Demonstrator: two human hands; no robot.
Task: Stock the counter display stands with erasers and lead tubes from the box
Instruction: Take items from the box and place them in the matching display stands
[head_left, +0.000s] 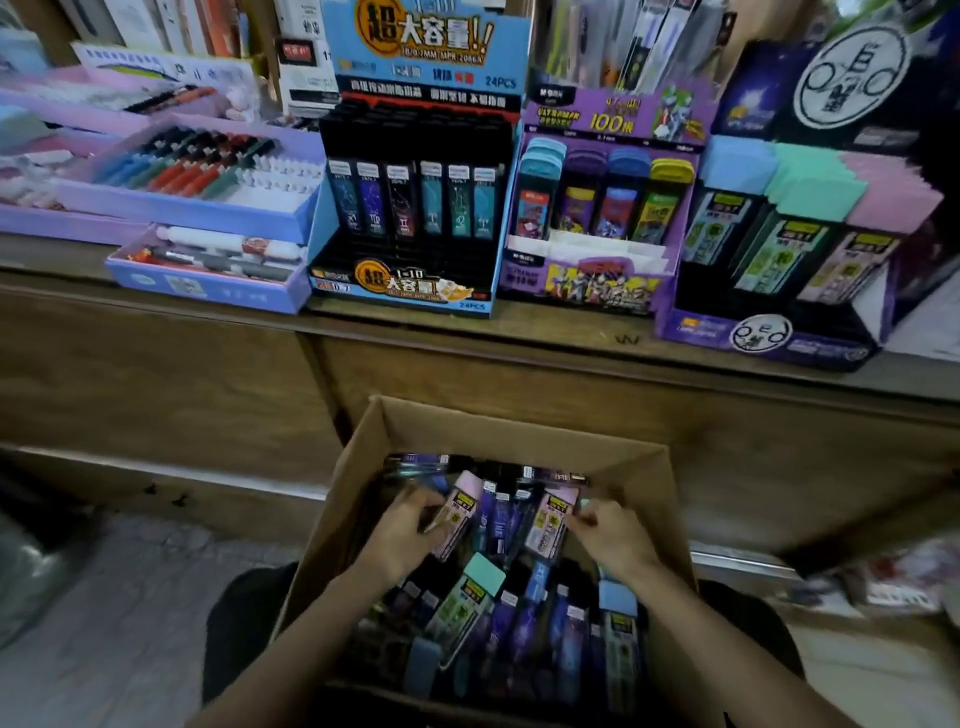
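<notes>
Head view: both hands reach down into the box (467, 426), which sits below the counter (545, 332). The left hand (402, 530) grips a pink tube (457, 512). The right hand (610, 535) pinches a second pink tube (551, 522) close by. More tubes fill the box. Stands (415, 291) on the counter hold tubes upright.
</notes>
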